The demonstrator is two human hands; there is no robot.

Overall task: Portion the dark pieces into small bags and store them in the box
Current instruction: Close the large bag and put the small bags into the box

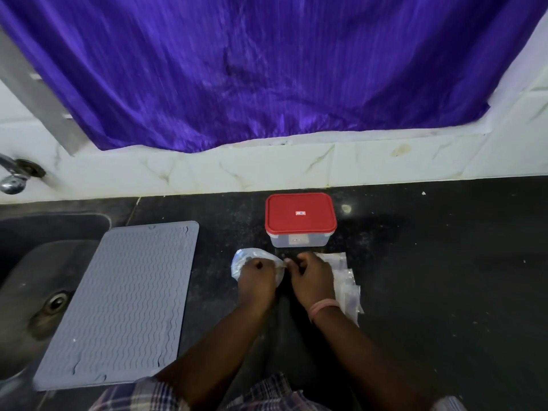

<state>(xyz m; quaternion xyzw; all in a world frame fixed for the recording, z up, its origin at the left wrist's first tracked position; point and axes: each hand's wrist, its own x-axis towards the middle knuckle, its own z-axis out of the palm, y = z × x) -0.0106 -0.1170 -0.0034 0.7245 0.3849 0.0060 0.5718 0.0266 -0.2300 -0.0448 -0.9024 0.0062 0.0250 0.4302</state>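
Note:
A clear box with a red lid (300, 218) stands shut on the black counter (430, 262), just beyond my hands. My left hand (257, 280) grips a crumpled clear plastic bag (241, 259) lying on the counter. My right hand (311, 280) is closed at the same bag's edge, fingertips meeting those of the left hand. Under and to the right of my right hand lies a pile of small clear bags (345, 280). The dark pieces cannot be made out against the dark counter.
A grey ribbed mat (124, 304) lies left of my hands, partly over the sink (35, 277). A tap (13, 176) sticks out at far left. A white tiled wall (267, 167) and a purple curtain (252, 69) rise behind the counter.

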